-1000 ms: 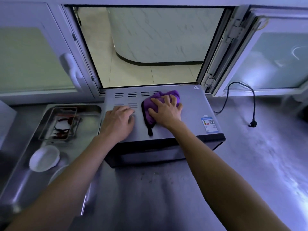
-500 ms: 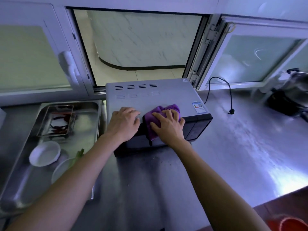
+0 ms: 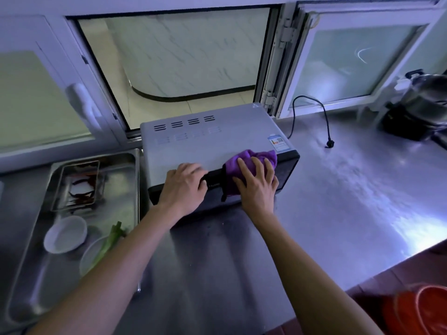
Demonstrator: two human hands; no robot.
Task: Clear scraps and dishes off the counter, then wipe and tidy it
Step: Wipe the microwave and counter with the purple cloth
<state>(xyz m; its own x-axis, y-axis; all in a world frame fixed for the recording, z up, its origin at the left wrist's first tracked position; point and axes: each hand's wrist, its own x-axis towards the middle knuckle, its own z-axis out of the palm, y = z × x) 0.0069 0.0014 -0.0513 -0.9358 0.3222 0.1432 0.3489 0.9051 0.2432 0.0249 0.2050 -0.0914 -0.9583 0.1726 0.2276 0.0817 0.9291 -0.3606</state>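
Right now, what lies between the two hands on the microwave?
In the head view, only the grey microwave's dark front top edge and the purple cloth's black hanging loop separate the left hand from the right hand.

Right hand presses purple cloth on microwave edge; left hand rests beside.

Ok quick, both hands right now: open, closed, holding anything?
Left hand: open, fingers resting over the front top edge of the microwave, holding nothing.
Right hand: open, spread fingers pressing the purple cloth against the microwave's front edge.
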